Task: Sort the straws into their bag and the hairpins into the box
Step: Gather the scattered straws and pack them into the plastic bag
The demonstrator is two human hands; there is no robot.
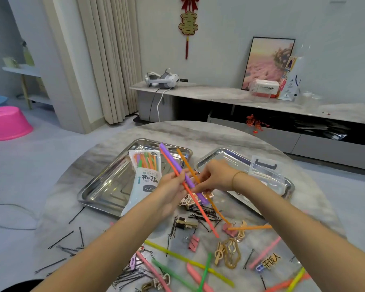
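My left hand (173, 186) grips a purple straw (173, 163) and a red straw (200, 213) above the table. My right hand (211, 178) pinches an orange straw (185, 163) right beside them. The white straw bag (144, 180), with several straws inside, lies in the left metal tray (97, 186). A clear plastic box (266, 173) stands in the right metal tray (211, 159). Loose straws (177, 256) in green, yellow, pink and orange lie on the near table. Black hairpins (202, 216) are piled mid-table, with more hairpins (67, 247) scattered at the left.
Gold hair clips (230, 253), pink binder clips (193, 243) and a small patterned card box (188, 202) lie among the hairpins on the round marble table (177, 131). A low cabinet (261, 123) stands behind the table. A pink tub (6, 123) sits on the floor at the left.
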